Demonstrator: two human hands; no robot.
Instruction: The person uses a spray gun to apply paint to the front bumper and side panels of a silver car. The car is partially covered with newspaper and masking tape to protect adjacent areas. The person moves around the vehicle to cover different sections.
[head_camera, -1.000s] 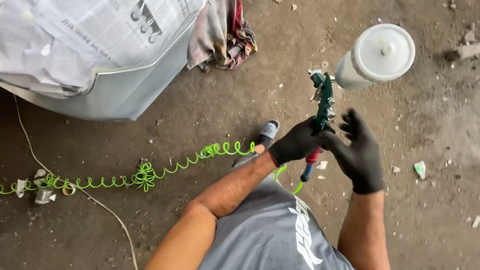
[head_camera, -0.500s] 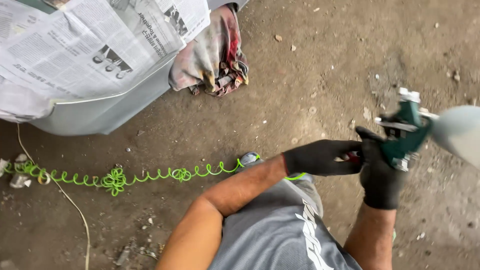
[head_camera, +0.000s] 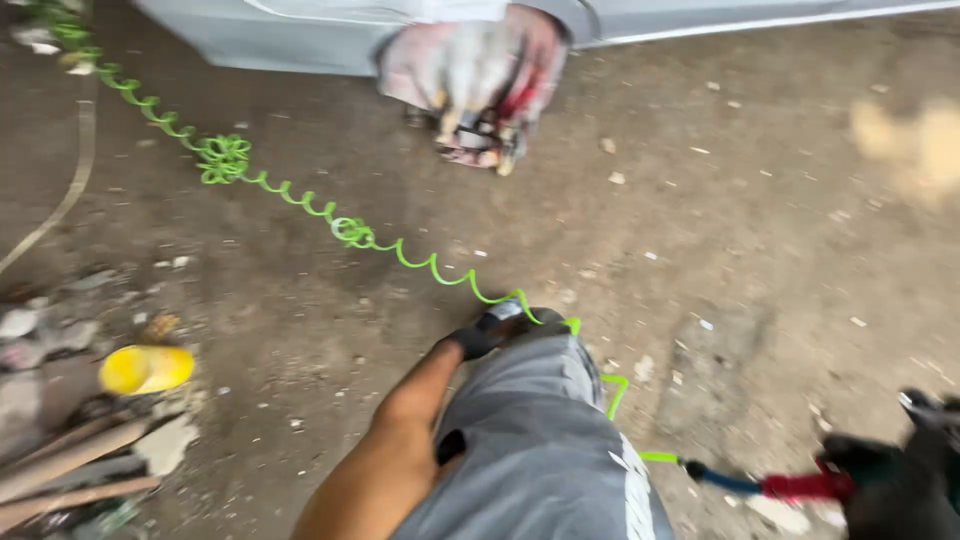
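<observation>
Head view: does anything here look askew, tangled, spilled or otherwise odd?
The green coiled hose has a knotted clump at upper left, where its loops bunch instead of running evenly. A stained rag hangs off the grey panel, and rubble with a yellow cup litters the floor at left. The gloved hands are blurred at the frame's corner.

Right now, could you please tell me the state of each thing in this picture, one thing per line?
Green coiled hose: stretched across the floor, tangled in one spot.
Red fitting: joined to the hose end, at the gloved hand.
Gloved hand: at the frame corner, blurred; grip unclear.
Left forearm: bare, hanging beside the grey trousers.
Stained rag: crumpled, draped at the panel edge.
Yellow cup: lying on its side.
</observation>
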